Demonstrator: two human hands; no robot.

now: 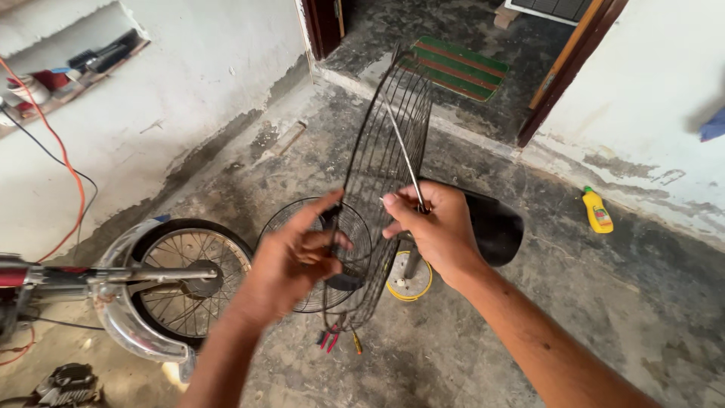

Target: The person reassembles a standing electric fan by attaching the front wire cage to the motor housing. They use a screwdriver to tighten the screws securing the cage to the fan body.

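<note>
I hold a black wire fan guard (389, 136) on edge in front of me, its rim turned toward the camera. My right hand (434, 230) pinches a thin metal rod or screwdriver (400, 147) against the guard's rim. My left hand (291, 261) sits at the guard's near side, fingers spread and touching the wires. Below stands the fan's other wire guard (291, 219) on a stand with a yellow-rimmed base (408, 283).
A motorcycle front wheel (181, 283) with chrome mudguard stands at the left. Red-handled pliers (332, 338) lie on the concrete floor. A yellow bottle (597, 211) stands by the right wall. A green striped mat (457, 68) lies in the doorway. An orange cable (72, 174) hangs on the left wall.
</note>
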